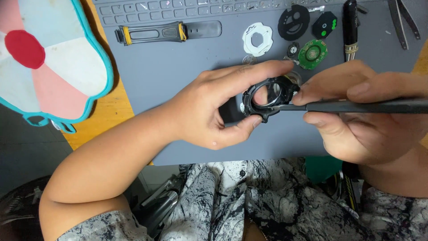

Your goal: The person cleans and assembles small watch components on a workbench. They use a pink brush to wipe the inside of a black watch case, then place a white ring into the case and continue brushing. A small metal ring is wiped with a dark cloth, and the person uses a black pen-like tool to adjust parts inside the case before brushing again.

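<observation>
Watch case [267, 99], black and ring-shaped, sits right between your two hands, lifted above the grey work mat [178, 71] in the head view. Your left hand [209, 111] has it pinched: the forefinger runs along the top rim, the thumb presses up from below at the lower edge, and the open centre of the case faces up toward you. Your right hand [356, 116] comes in from the right, thumb and fingers closed around a slim black tool [356, 106]. That tool's long axis lies nearly level, running right to left, and its tip touches the lower right rim of the case. So the case is just left of your right fingertips and held by the left fingertips; both hands are close together, the left actually carrying it.

Beyond your hands on the mat lie a white plastic ring [257, 39], a black round dial plate [293, 22], a green circuit board [312, 54], and a small black module [324, 25]. A black and yellow strap [167, 32] lies further left, below a keyboard [178, 9]. Tweezers [403, 22] rest at the top right, well apart.
</observation>
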